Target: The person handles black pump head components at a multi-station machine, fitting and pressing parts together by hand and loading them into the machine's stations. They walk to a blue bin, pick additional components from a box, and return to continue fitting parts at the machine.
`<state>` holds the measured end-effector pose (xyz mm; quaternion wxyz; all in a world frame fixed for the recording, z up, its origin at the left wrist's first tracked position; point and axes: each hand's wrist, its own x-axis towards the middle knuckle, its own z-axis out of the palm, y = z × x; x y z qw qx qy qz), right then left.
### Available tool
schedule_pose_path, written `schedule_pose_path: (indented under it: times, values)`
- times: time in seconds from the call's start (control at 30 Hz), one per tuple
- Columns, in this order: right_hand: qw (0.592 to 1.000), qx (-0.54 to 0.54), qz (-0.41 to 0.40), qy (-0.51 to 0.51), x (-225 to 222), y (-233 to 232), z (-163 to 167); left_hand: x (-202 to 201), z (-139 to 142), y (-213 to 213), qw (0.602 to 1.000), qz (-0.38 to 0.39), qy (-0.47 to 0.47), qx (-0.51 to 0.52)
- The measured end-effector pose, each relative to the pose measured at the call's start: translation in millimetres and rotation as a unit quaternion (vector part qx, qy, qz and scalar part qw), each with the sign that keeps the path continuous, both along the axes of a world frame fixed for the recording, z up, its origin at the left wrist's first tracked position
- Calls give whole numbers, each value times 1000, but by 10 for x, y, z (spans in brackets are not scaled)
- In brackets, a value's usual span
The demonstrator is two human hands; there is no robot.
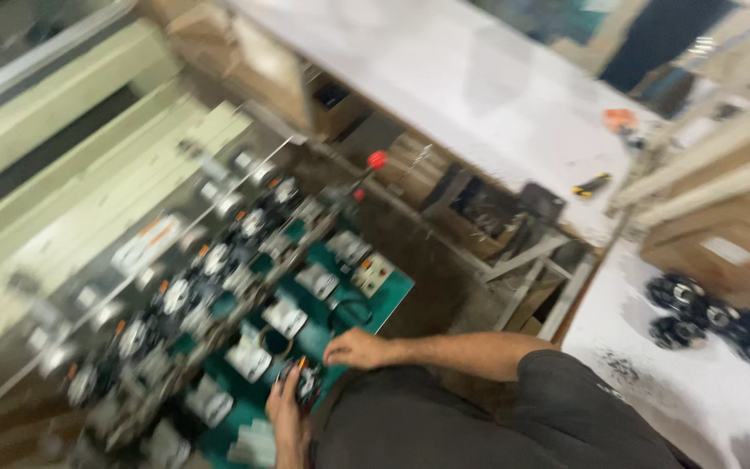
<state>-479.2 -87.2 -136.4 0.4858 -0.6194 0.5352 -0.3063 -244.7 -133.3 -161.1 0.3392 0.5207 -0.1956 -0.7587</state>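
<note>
The person wears a dark grey short-sleeved shirt of soft, matte fabric, its right sleeve ending loosely above the elbow with a plain hemmed edge. Dark grey cloth of the same shade covers the torso and lap (motion blur hides any seams or print). Both forearms are bare below the sleeve, and the left hand and right hand carry no gloves, rings or watch that can be made out.

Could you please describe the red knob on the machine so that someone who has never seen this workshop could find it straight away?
Start at the green-topped machine crowded with black and silver parts, left of the long white table. At its far end, beyond the person's right hand and left hand, a thin lever rises. The red knob caps it, the only round, bright red thing standing above the machine.
</note>
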Motion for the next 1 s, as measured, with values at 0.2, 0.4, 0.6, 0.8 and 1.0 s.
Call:
schedule_pose_path:
  times: [0.2,0.4,0.6,0.8,1.0]
  values:
    - [987,-135,68,58,515,-653,550,173,422,154,947,-50,-153,-279]
    - [935,-286,95,188,939,-660,1202,570,810,28,982,143,124,0]
    - [931,-330,49,149,1421,-623,1349,702,934,114,980,158,124,-14]
    - [943,-299,83,118,1552,-465,1413,776,926,179,985,161,38,-56]
    - [978,-184,85,40,1794,-235,890,1109,771,164,971,202,-67,-105]
